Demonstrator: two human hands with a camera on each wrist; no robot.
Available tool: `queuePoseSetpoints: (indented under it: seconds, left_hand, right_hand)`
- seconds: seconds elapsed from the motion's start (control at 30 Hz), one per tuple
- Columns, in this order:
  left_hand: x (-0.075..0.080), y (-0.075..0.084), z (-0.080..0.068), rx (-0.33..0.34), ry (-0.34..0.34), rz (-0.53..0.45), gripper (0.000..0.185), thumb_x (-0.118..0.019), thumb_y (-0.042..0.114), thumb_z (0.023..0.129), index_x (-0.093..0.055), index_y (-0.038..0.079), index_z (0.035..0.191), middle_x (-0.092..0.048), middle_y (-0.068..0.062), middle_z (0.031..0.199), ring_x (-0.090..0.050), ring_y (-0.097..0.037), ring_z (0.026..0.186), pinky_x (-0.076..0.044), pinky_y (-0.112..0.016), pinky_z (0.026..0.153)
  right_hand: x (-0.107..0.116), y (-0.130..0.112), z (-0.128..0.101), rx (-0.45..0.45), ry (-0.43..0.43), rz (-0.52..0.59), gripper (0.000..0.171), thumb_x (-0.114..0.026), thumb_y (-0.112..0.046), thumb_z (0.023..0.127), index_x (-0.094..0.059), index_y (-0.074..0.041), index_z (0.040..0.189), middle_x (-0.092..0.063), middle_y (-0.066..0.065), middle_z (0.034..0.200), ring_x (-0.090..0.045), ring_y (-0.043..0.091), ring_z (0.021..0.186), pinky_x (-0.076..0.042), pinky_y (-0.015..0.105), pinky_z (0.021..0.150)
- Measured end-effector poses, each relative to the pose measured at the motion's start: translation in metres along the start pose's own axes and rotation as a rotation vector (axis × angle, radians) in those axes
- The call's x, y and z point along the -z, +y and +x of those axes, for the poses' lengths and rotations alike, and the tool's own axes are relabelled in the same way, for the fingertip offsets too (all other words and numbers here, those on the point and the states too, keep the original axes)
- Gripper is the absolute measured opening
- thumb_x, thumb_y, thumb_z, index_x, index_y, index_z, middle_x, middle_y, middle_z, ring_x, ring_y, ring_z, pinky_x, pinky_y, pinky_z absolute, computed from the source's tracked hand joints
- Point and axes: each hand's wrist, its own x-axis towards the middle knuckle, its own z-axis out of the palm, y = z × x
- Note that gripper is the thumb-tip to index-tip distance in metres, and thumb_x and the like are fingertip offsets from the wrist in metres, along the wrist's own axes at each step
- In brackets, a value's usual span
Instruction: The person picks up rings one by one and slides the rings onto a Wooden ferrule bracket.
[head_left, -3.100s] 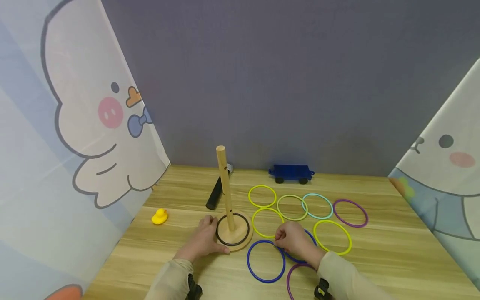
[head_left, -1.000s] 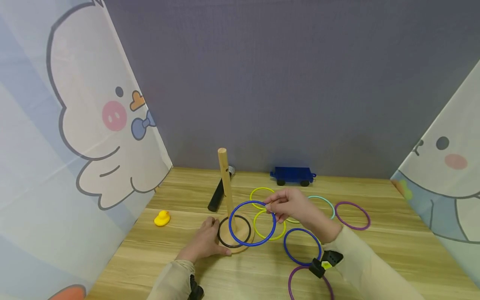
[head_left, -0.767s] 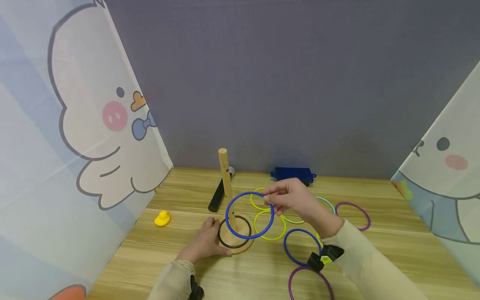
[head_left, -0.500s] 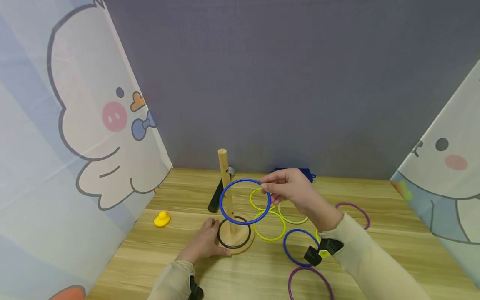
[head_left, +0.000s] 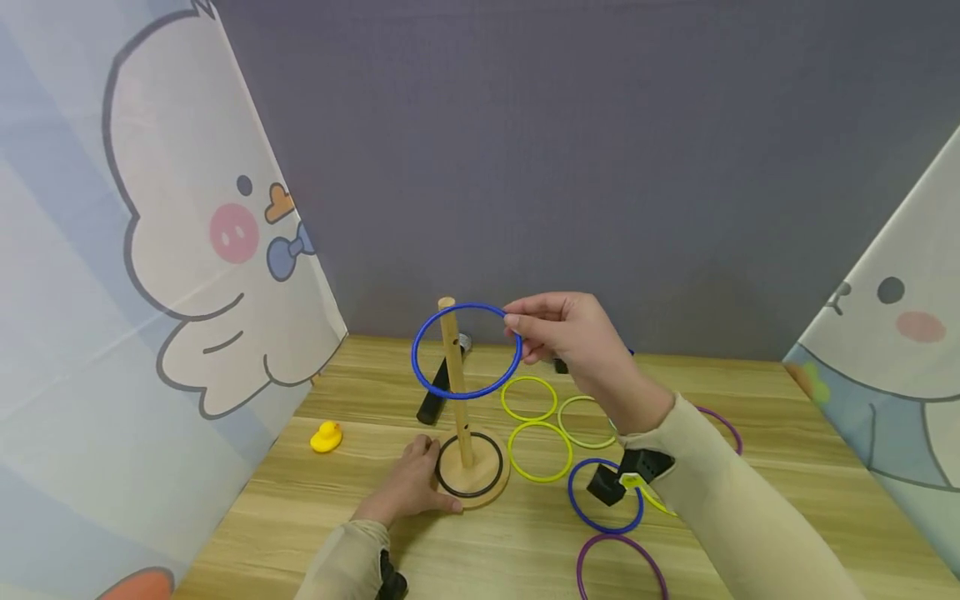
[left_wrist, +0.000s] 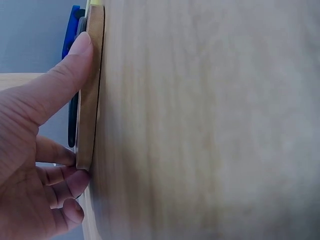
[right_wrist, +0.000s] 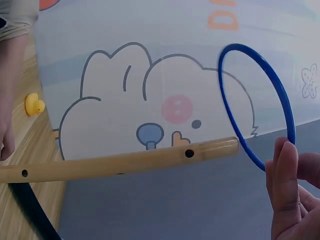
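The right hand (head_left: 573, 333) pinched a blue ring (head_left: 465, 350) by its rim at about three o'clock, holding it level with the top of the wooden peg (head_left: 453, 379). In the head view the peg tip showed inside the hoop near its upper left; the right wrist view put the tip at the rim itself, so I could not tell whether the ring was truly over it. The left hand (head_left: 408, 487) gripped the round wooden base (head_left: 487, 492) on the counter (head_left: 360, 392), thumb on top and fingers curled under its edge at nine o'clock.

To my eye the risk was the rim catching the peg tip and tipping the stand, or the ring slipping from so light a pinch.

There were no containers; the peg alone held something, a black ring (head_left: 468, 490) lying around its foot. Loose rings, another blue one (head_left: 577, 508) among them, lay at three to five o'clock of the base.
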Motion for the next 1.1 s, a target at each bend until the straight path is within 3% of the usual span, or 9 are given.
queuePoseSetpoints:
  seconds: [0.2, 0.4, 1.1]
  left_hand:
    - [0.001, 0.000, 0.001, 0.010, -0.017, 0.001, 0.117, -0.085, 0.058, 0.062, -0.038, -0.015, 0.141, -0.039, -0.027, 0.135, -0.041, -0.042, 0.125, -0.041, -0.053, 0.099]
    - [0.000, -0.001, 0.001, 0.014, -0.020, -0.007, 0.118, -0.085, 0.058, 0.062, -0.038, -0.015, 0.141, -0.039, -0.026, 0.136, -0.040, -0.041, 0.126, -0.041, -0.053, 0.100]
    - [-0.003, -0.002, 0.002, -0.006, 0.002, 0.017, 0.118, -0.085, 0.059, 0.060, -0.040, -0.016, 0.139, -0.041, -0.025, 0.131, -0.043, -0.041, 0.121, -0.043, -0.052, 0.097]
  right_hand:
    - [-0.007, -0.008, 0.007, 0.034, 0.028, 0.054, 0.024, -0.068, -0.009, 0.092, -0.068, 0.006, 0.110, -0.070, 0.013, 0.087, -0.063, 0.013, 0.058, -0.057, 0.029, 0.059]
    - [-0.006, 0.002, 0.012, -0.017, 0.069, 0.028, 0.023, -0.068, -0.009, 0.092, -0.067, 0.006, 0.110, -0.070, 0.012, 0.087, -0.063, 0.013, 0.058, -0.057, 0.029, 0.061]
    - [-0.002, 0.095, 0.003, -0.193, 0.067, -0.030, 0.022, -0.062, -0.003, 0.094, -0.064, 0.008, 0.113, -0.070, 0.012, 0.091, -0.063, 0.016, 0.062, -0.057, 0.031, 0.063]
